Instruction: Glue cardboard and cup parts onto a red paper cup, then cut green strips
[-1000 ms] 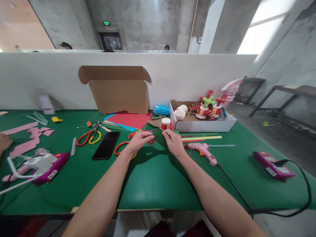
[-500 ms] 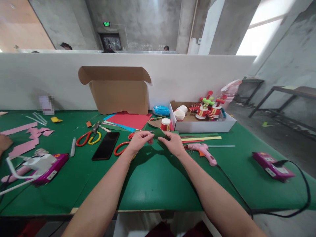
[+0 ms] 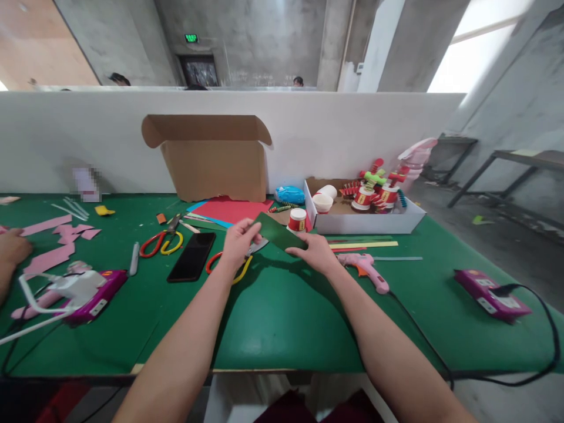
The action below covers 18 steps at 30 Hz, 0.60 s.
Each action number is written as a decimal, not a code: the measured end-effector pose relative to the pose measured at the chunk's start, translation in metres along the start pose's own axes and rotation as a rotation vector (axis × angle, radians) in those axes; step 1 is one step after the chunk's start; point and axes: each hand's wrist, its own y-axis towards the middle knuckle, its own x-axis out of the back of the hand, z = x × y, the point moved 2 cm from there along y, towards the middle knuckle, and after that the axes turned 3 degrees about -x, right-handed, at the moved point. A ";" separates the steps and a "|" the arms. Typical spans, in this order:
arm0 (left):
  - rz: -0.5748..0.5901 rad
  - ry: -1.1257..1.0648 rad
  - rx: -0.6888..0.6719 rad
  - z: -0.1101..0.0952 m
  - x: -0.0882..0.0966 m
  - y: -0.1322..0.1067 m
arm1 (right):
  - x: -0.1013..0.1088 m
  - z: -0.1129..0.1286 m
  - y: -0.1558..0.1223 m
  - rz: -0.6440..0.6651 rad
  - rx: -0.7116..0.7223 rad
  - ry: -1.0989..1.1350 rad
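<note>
A rectangular piece of dark green paper [image 3: 281, 234] is held above the table between both my hands, its face turned towards me and its right end lower. My left hand [image 3: 239, 242] pinches the left end with closed fingertips. At the right end, my right hand [image 3: 315, 252] grips it between thumb and fingers. Beneath my left hand lies a pair of scissors [image 3: 244, 271] with red and yellow handles, partly hidden. Just behind the paper stands a small red and white paper cup [image 3: 296, 220]. A pink glue gun [image 3: 370, 274] rests right of my right hand.
A white box [image 3: 365, 223] holds cups and spring-shaped paper figures. Left are a black phone [image 3: 191, 257], more scissors [image 3: 161, 242] and a purple power strip [image 3: 99, 298]. Another person's hand [image 3: 14, 249] is by pink paper pieces [image 3: 50, 258]. The glue gun's cord [image 3: 418, 329] trails right.
The green paper, bent and mostly hidden between my fingers before, now shows as a flat tilted rectangle. My left hand has moved slightly left, away from my right. The other person's hand shows more.
</note>
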 end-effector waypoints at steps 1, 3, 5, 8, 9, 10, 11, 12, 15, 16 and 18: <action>-0.071 -0.057 -0.007 0.001 0.006 0.003 | 0.003 -0.002 0.001 0.005 -0.003 -0.036; -0.193 -0.131 -0.040 0.001 0.020 0.010 | 0.009 -0.006 0.002 -0.005 0.003 -0.102; -0.294 -0.157 -0.072 0.002 0.032 0.016 | 0.014 -0.011 0.004 -0.028 0.019 -0.136; -0.413 -0.151 -0.090 0.005 0.045 0.021 | 0.020 -0.018 0.006 -0.070 0.004 -0.125; -0.442 -0.144 -0.088 0.006 0.048 0.022 | 0.023 -0.021 0.006 -0.086 -0.016 -0.112; -0.461 -0.135 -0.084 0.007 0.049 0.023 | 0.025 -0.023 0.007 -0.104 -0.043 -0.101; -0.467 -0.125 -0.080 0.008 0.050 0.024 | 0.027 -0.026 0.007 -0.127 -0.075 -0.097; -0.460 -0.116 -0.076 0.008 0.050 0.024 | 0.030 -0.028 0.007 -0.160 -0.104 -0.110; -0.376 -0.101 -0.066 0.007 0.045 0.022 | 0.035 -0.026 0.005 -0.360 -0.144 -0.258; -0.324 -0.094 -0.060 0.005 0.041 0.020 | 0.035 -0.023 0.004 -0.424 -0.129 -0.304; -0.182 -0.057 -0.047 0.001 0.030 0.014 | 0.030 -0.011 0.001 -0.461 -0.061 -0.306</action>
